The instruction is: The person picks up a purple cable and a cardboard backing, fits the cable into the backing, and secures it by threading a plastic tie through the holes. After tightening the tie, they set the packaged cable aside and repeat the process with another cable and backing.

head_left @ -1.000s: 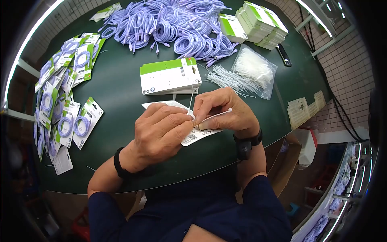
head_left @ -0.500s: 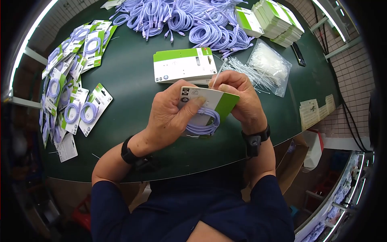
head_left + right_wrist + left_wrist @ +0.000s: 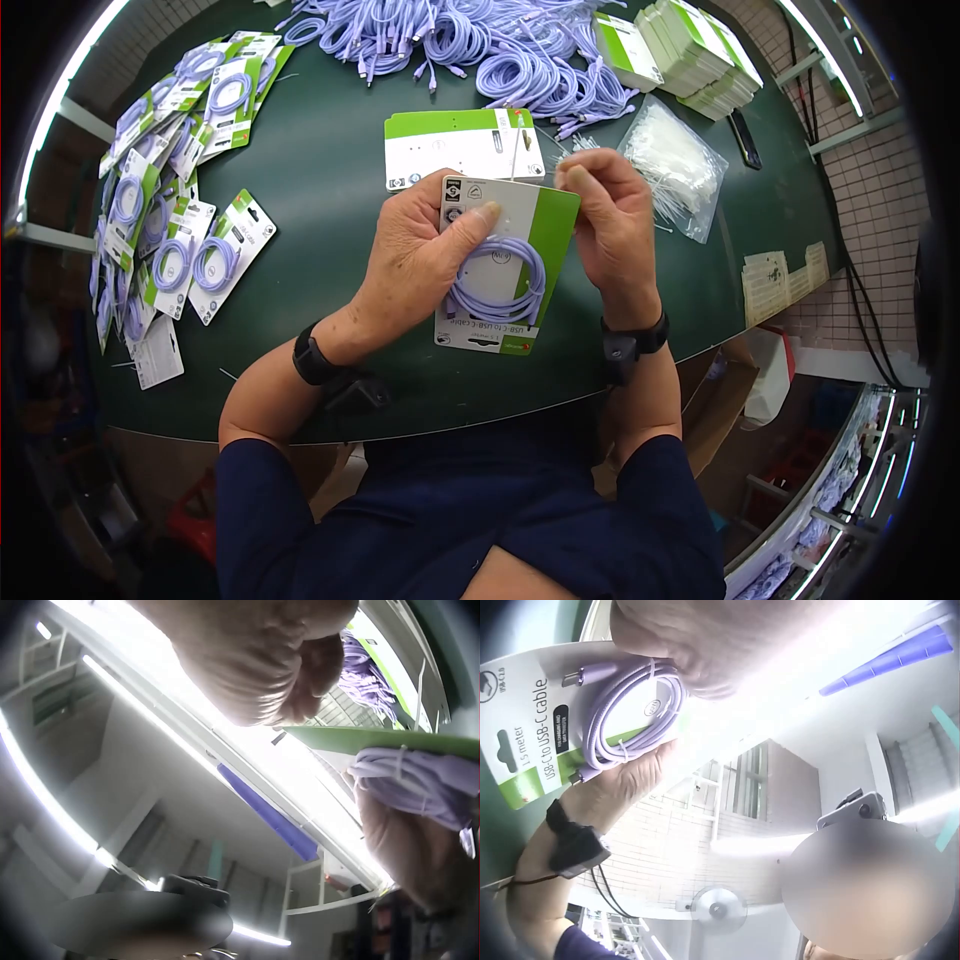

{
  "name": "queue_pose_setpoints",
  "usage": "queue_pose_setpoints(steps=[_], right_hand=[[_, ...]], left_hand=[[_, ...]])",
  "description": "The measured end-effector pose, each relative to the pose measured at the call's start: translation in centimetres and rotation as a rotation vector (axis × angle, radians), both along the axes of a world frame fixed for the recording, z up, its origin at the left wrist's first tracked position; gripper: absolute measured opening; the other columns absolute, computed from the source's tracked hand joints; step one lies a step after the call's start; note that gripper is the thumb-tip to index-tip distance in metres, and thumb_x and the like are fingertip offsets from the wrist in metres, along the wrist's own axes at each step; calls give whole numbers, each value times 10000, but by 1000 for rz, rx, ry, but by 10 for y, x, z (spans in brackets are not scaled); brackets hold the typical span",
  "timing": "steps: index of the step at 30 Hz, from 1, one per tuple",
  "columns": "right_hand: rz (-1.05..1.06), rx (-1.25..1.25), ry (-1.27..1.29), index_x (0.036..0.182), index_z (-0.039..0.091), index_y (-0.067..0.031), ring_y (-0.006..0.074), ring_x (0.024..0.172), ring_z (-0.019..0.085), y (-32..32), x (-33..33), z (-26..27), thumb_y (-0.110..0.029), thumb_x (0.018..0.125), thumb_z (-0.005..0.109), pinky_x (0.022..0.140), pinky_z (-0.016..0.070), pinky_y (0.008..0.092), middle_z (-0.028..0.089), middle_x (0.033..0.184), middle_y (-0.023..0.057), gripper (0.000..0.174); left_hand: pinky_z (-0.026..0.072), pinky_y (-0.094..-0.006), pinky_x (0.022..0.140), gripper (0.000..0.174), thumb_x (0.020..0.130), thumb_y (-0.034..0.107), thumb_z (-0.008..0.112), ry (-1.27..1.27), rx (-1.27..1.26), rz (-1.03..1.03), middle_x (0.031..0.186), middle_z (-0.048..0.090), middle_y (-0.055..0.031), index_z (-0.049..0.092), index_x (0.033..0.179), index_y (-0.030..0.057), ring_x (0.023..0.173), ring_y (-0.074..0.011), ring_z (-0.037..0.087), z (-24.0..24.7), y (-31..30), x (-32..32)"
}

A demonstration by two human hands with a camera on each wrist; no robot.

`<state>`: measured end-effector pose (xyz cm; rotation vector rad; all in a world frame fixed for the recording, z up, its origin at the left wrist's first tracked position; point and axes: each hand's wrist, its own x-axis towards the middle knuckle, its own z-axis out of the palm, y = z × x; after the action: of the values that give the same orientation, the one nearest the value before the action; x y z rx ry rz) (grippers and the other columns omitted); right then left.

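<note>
My left hand (image 3: 425, 235) grips a white and green packaging card (image 3: 552, 235), with the thumb pressed on its front near the top. A coiled lilac USB-C cable (image 3: 535, 285) lies against that front, bound by thin white cable ties (image 3: 622, 750). Behind the card's upper edge a cable tie tail (image 3: 515, 155) sticks up. At the card's upper right corner is my right hand (image 3: 615, 225), its thumb and forefinger bent close together; I cannot tell whether they pinch anything. In the right wrist view its curled fingers (image 3: 304, 705) sit right above the card's green edge.
Blank cards (image 3: 430, 155) are stacked just beyond my hands. Loose cable ties and a bag of ties (image 3: 680, 160) lie right of them. Finished-looking carded cables (image 3: 185, 245) pile up at left. Lilac cables (image 3: 450, 45) heap at the back, beside more card stacks (image 3: 690, 50).
The card, earlier low with its printed back up, has been lifted and turned so the coiled cable faces up. My right hand has moved slightly up and right at the card's corner.
</note>
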<state>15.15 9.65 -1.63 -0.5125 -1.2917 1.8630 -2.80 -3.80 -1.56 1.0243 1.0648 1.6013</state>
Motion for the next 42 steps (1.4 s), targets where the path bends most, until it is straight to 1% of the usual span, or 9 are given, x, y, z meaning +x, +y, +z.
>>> queue_pose_setpoints(steps=[1,4,5,7,11,16,28,36,42], right_hand=[[17,9,-4,1018,704,-1,108,807,618,0,0,1,-45,972,765,721,520,262,681,964,54,87],[-243,951,4,1033,729,-40,133,768,586,-2,2,3,-30,847,871,671,488,290,649,899,38,234],[-226,957,10,1033,729,-40,133,768,586,-5,-1,6,-30,847,871,671,488,290,649,899,38,234],[-217,1390,-161,1002,764,-91,170,726,556,-16,-11,11,-48,720,939,614,456,315,612,833,16,335],[-263,1528,-312,953,784,-121,190,702,551,-24,-20,6,-77,699,948,573,444,322,596,803,-6,305],[-295,1499,-354,922,786,-124,196,704,557,-26,-23,2,-66,695,940,561,443,332,601,807,-11,281],[-303,1555,-395,911,699,-51,248,731,590,-26,-30,-1,-29,775,887,586,473,366,628,844,58,233],[-397,1493,-379,892,672,-37,260,735,580,-20,-29,-3,-39,778,887,592,472,369,614,852,72,244],[-403,1511,-299,894,680,-55,252,740,589,-30,-25,0,-53,769,900,598,479,362,626,866,62,253]], left_hand=[[591,-263,808,201,1068,84,643,-46,-21,18,1077,774,-91,675,1219,-46,920,-88,702,-2,2,-2],[600,-269,814,212,1076,82,621,-144,-51,77,1108,774,-105,669,1230,-56,931,-99,712,-8,8,-10],[602,-272,815,215,1077,82,616,-165,-35,94,1115,773,-108,667,1232,-58,933,-103,715,-11,10,-11],[606,-277,818,221,1079,82,606,-203,-6,115,1128,770,-116,663,1238,-61,937,-113,719,-14,13,-12],[611,-287,821,218,1073,75,608,-214,-5,135,1135,768,-120,664,1235,-61,937,-118,721,-16,15,-12],[606,-281,821,211,1070,67,608,-210,-8,129,1130,769,-116,666,1229,-58,936,-113,717,-19,16,-12],[598,-284,835,224,1071,102,635,-153,-9,104,1116,766,-95,656,1240,-44,944,-98,700,-23,13,-11],[598,-287,861,271,1059,105,670,153,57,77,1119,764,-89,625,1284,-39,982,-105,702,-18,6,-8],[601,-287,876,271,1055,86,685,5,40,121,1148,770,-95,657,1294,-39,1003,-112,710,-11,9,-18]])
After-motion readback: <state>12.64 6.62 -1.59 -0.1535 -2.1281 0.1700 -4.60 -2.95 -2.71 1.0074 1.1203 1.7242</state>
